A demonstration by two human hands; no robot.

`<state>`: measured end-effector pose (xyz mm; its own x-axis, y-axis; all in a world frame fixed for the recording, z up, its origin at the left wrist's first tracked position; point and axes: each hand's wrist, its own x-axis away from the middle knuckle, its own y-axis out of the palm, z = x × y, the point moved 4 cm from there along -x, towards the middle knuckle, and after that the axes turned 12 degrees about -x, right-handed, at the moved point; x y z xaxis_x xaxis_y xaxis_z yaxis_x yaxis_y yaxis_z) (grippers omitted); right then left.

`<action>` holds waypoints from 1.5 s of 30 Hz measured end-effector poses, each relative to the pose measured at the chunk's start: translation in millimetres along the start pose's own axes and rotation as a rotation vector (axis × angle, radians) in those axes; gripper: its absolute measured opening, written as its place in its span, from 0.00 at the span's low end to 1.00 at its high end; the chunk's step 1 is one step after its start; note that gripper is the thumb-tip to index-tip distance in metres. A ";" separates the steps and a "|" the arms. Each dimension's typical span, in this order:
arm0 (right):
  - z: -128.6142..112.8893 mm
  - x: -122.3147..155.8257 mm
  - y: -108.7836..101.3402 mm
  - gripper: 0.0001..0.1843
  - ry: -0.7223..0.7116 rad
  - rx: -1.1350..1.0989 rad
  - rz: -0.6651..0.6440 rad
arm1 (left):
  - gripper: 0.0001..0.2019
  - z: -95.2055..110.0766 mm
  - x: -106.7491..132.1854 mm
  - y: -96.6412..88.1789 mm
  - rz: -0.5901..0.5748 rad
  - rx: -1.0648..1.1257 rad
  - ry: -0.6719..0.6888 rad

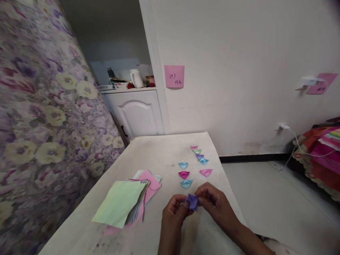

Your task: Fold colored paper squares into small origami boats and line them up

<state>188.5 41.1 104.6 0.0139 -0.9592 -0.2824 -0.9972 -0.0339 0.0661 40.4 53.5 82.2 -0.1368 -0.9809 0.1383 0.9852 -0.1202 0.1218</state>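
Between both hands is a small folded piece of purple paper, held just above the near part of the table. My left hand pinches its left side between thumb and fingers. At its right edge, the fingertips of my right hand are closed on the paper. Just beyond my hands lie small folded paper boats: a light blue one, a magenta one and a pink one. Farther off, several more in pink, green, purple and blue form a slanted row, with a blue boat at its near end.
A stack of coloured paper sheets, green on top, lies on the left of the cream-covered table. A floral curtain hangs at the left. Behind stand a white cabinet and a wall with a pink note.
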 end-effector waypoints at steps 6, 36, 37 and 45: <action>10.2 -0.3 -1.7 0.04 0.085 -0.055 0.024 | 0.09 -3.7 -1.4 -1.0 -0.041 -0.005 -0.007; 2.4 1.0 2.0 0.06 0.022 0.142 -0.080 | 0.10 -10.9 -7.0 -2.5 -0.020 -0.115 0.013; 1.1 0.7 0.0 0.06 0.014 0.159 -0.047 | 0.10 -9.0 -6.6 -3.8 0.001 -0.115 0.016; -84.1 10.6 -17.2 0.18 -0.069 0.024 0.186 | 0.09 -2.2 -7.3 -15.8 0.118 0.010 0.008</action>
<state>211.9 7.9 180.9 -0.1746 -0.9267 -0.3329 -0.9837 0.1493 0.1001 26.1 62.2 77.0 -0.0188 -0.9893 0.1444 0.9933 -0.0021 0.1152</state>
